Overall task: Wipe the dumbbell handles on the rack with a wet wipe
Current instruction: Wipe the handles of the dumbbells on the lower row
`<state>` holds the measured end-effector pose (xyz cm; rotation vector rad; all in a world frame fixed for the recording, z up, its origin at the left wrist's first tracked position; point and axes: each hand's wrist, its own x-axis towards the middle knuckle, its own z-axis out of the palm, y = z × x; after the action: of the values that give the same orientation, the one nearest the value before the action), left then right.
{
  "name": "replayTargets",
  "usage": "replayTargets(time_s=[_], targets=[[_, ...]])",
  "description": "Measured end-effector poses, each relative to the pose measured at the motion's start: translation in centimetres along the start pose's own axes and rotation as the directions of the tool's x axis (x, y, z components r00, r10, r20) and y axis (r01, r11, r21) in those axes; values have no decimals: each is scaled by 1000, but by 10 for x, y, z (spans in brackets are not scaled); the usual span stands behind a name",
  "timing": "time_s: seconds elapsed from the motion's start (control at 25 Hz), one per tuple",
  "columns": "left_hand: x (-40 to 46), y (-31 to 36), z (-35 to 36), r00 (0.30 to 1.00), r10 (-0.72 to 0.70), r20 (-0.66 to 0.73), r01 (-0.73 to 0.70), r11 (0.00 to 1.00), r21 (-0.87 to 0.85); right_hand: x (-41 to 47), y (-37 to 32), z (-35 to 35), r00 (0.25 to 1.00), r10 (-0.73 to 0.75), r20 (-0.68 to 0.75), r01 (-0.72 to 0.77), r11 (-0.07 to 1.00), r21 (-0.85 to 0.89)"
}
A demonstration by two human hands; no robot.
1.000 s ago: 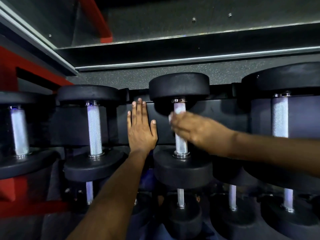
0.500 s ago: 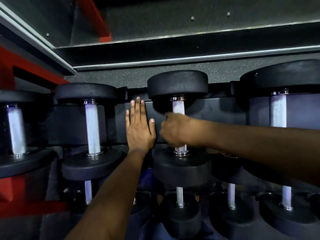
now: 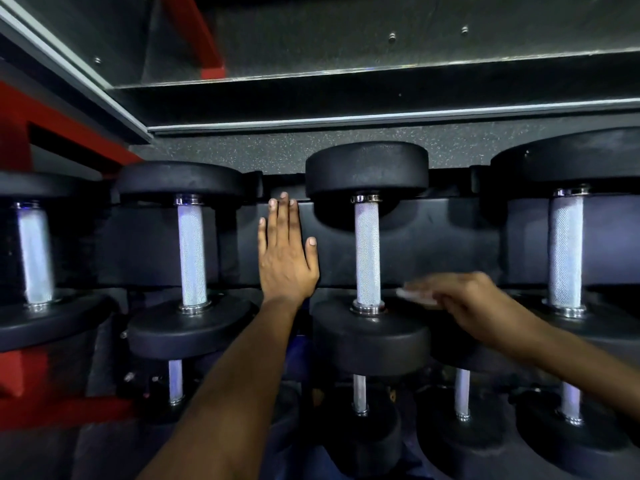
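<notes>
Black steel rack (image 3: pixel 433 244) with a broad flat panel spanning the middle of the view, red frame (image 3: pixel 20 140) at far left. On the upper tier, four black rubber-headed dumbbells with knurled silver handles: one at far right (image 3: pixel 566 251), one in the centre (image 3: pixel 367 252), one left of centre (image 3: pixel 191 251), one at far left (image 3: pixel 34 254). Smaller dumbbells (image 3: pixel 462 393) on the tier beneath, only partly seen. Left hand (image 3: pixel 285 258) laid flat on the rack panel between the left-of-centre and centre handles, fingers straight and close together, thumb spread, gripping nothing. Right hand (image 3: pixel 464 299), blurred, just right of the centre handle's lower end and clear of it, over the near head. Small white wet wipe (image 3: pixel 417 295) pinched at its fingertips, near that handle's base collar, not touching the bar.
</notes>
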<state>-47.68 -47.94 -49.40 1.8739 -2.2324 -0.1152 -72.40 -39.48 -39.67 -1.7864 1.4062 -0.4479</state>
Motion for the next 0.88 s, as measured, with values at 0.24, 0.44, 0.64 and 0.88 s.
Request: replayTargets(time_s=[0.24,0.44,0.64,0.88], targets=[[0,-1,0,1000,-1,-18,1,1000,-4,96,-19,17,727,456,514,-583,13,812],[2,0,0,1000,-12,-20,12,1000,-22,85,-11,28,774,446,449,-520,45,853],[2,-1,1,1000,-12,-18,11,1000,-13,106,-16,9,777,502,380,-414,-47,909],[3,-1,3,999,-6,-42,5,1000,-28,71,-45,35,673,721,-163,-4,224,975]])
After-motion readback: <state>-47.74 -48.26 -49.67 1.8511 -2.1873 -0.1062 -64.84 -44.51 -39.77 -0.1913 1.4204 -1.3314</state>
